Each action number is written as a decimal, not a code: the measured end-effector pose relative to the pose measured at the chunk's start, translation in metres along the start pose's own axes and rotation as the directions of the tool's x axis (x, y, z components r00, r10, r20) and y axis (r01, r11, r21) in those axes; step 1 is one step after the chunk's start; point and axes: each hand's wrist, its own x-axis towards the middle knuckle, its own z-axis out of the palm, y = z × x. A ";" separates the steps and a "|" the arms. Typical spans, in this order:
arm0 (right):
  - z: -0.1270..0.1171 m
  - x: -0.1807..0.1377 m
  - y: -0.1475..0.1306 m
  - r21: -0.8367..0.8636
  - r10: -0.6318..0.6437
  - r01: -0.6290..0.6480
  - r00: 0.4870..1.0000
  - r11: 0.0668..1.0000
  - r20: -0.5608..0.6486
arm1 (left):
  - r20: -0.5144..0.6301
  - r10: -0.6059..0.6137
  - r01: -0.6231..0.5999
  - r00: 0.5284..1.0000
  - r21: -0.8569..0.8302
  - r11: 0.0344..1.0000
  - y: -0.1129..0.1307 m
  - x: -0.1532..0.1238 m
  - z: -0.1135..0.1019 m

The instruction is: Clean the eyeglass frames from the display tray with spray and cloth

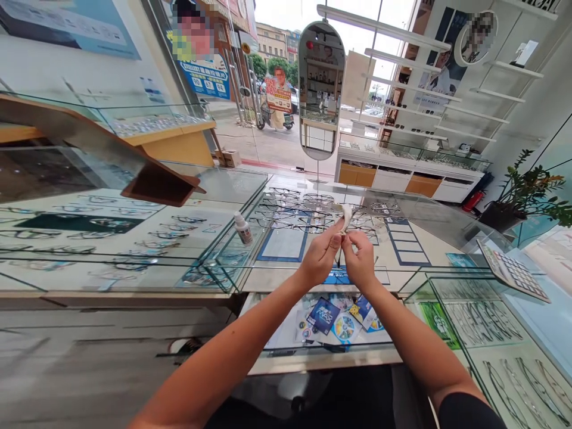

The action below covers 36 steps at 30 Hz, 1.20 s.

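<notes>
My left hand (pixel 322 255) and my right hand (pixel 360 257) meet over the glass counter, fingers closed and nearly touching. A pale, crumpled cloth (pixel 345 215) sticks up from between them, gripped by both. Below the fingers shows a thin dark rod (pixel 338 260), perhaps the temple of a pair of glasses; the hands hide the rest. Several eyeglass frames (pixel 315 205) lie in rows just beyond. A small white bottle (pixel 243 229) stands on the glass to the left. Under my forearms, a dark blue packet (pixel 323 315) lies among other printed packets.
Glass display cases hold more eyeglasses on the left (pixel 147 247) and right (pixel 485 322). A calculator (pixel 513 271) rests at the right, near a potted plant (pixel 527 190). A brown slanted board (pixel 156 179) juts in from the left. An oval mirror (pixel 320 89) stands beyond the counter.
</notes>
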 end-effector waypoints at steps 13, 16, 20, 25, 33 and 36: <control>-0.022 0.028 0.014 0.415 0.249 -0.280 0.960 0.865 0.130 | -0.432 0.014 0.030 0.902 0.094 0.995 -0.010 0.010 -0.016; -0.031 0.032 0.015 0.528 0.275 -0.363 0.931 0.768 0.239 | -0.433 0.036 0.024 0.901 0.133 0.991 -0.015 0.013 -0.024; -0.040 0.035 0.016 0.558 0.225 -0.472 0.862 0.683 0.453 | -0.382 0.213 -0.072 0.899 0.351 0.933 -0.017 0.011 -0.028; -0.047 0.034 0.016 0.524 0.097 -0.542 0.750 0.658 0.654 | -0.201 0.393 -0.226 0.897 0.556 0.800 -0.015 0.002 -0.029; -0.054 0.026 0.012 0.431 0.088 -0.604 0.642 0.671 0.762 | 0.049 0.451 -0.371 0.891 0.651 0.662 -0.019 -0.010 -0.032; -0.057 0.024 0.010 0.412 0.090 -0.604 0.628 0.683 0.773 | 0.105 0.453 -0.394 0.885 0.685 0.613 -0.016 -0.011 -0.036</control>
